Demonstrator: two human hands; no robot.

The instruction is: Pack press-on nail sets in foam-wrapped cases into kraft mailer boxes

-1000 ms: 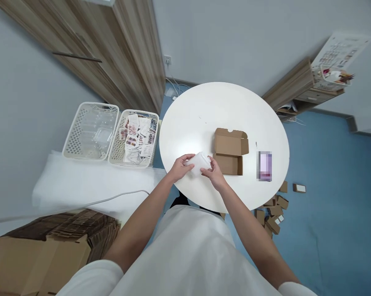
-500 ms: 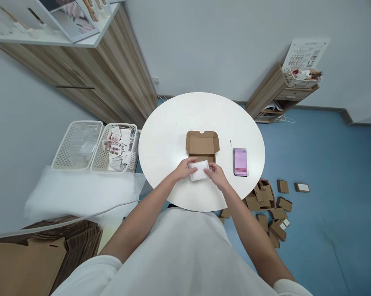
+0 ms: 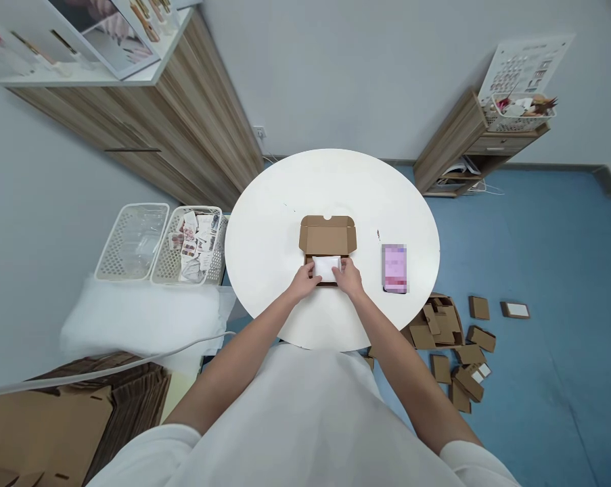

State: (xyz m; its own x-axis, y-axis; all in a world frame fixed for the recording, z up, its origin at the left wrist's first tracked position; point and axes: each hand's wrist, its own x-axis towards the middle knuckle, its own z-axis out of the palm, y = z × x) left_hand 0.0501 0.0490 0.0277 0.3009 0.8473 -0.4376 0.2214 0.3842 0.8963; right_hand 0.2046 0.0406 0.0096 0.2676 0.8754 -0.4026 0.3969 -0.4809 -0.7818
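A small brown cardboard box (image 3: 327,238) lies open on the round white table (image 3: 285,237), its lid flipped back. Inside its tray rests a white wrapped packet (image 3: 326,268). My left hand (image 3: 304,281) grips the packet's left edge and my right hand (image 3: 349,278) grips its right edge, both with fingers curled over the box's front. A pink phone (image 3: 394,268) lies flat to the right of the box.
Two white baskets (image 3: 132,242) stand left of the table, one holding printed cards (image 3: 196,243). White foam sheet (image 3: 143,314) and flat cardboard stacks (image 3: 82,412) lie at the lower left. Small cardboard boxes (image 3: 452,345) litter the blue floor at right. Wooden cabinets stand behind.
Both hands carried the white packet forward from in front of the box into its tray. The view swung so the box sits centred.
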